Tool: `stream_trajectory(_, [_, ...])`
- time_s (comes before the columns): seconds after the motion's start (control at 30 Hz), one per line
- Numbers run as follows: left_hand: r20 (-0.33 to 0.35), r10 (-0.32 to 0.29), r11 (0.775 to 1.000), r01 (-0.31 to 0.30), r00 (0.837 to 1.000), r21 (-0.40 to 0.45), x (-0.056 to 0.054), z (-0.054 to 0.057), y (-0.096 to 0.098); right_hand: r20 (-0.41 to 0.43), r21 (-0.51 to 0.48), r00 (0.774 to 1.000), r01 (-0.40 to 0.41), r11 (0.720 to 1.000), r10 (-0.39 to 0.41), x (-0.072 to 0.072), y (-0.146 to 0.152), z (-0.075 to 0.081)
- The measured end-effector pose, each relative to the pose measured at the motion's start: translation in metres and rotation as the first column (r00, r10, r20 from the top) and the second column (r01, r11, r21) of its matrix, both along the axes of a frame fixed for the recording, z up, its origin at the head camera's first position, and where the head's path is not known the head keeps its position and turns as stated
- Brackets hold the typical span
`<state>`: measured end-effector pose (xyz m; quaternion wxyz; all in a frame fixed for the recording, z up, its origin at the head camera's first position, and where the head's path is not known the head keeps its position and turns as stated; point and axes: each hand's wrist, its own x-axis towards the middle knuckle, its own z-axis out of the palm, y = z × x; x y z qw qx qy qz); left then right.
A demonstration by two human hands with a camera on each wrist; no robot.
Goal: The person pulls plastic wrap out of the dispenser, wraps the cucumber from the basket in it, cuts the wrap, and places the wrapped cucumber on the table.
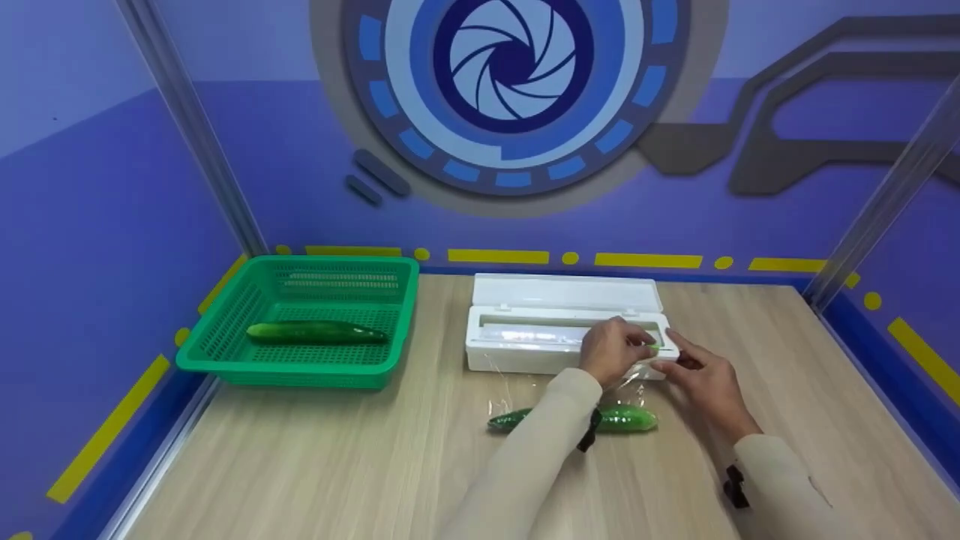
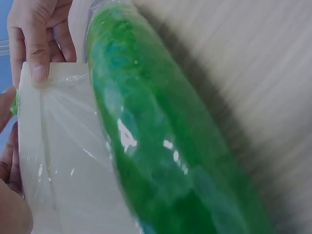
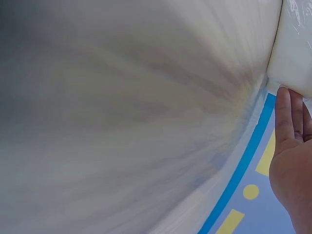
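Note:
A white cling film dispenser box (image 1: 517, 363) stands on the table with its lid raised and a film roll inside. My left hand (image 1: 609, 351) pinches the small green slide cutter (image 1: 654, 346) near the box's right end. My right hand (image 1: 709, 384) holds that end, thumb at the front corner and fingers along the side. Clear film (image 2: 73, 122) runs from the box front to a cucumber (image 1: 631, 419) lying before it. Film covers this cucumber, and my left forearm hides its middle. In the right wrist view, the right fingers (image 3: 284, 117) lie against the box end.
Left of the box stands a green plastic basket (image 1: 300, 367) with a second cucumber (image 1: 315, 332) inside. Printed panels (image 1: 480, 225) close off the wooden table (image 1: 337, 457) at the back and both sides.

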<state>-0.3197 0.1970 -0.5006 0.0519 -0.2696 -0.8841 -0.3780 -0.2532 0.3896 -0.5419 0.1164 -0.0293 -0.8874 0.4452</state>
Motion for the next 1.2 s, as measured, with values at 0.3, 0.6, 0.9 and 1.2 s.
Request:
stream_trajectory(0.3, [-0.133, 0.018, 0.999, -0.023, 0.991, -0.043, 0.004, 0.000, 0.000, -0.013, -0.009, 1.000, 0.010, 1.000, -0.010, -0.002, -0.001, -0.001])
stream_trajectory(0.6, [-0.350, -0.030, 0.963, -0.066, 0.936, -0.259, 0.005, 0.007, 0.000, -0.013, -0.043, 1.000, -0.005, 0.999, 0.004, -0.002, 0.000, 0.000])
stream_trajectory(0.9, [-0.296, -0.061, 0.964, -0.021, 0.953, -0.266, 0.002, 0.013, -0.011, -0.004, -0.027, 1.000, 0.009, 1.000, -0.009, 0.001, 0.002, 0.002])
stream_trajectory(1.2, [-0.245, -0.094, 0.949, 0.013, 0.965, -0.314, 0.000, 0.020, -0.028, -0.024, -0.041, 1.000, 0.002, 0.999, -0.003, 0.001, -0.001, 0.003])
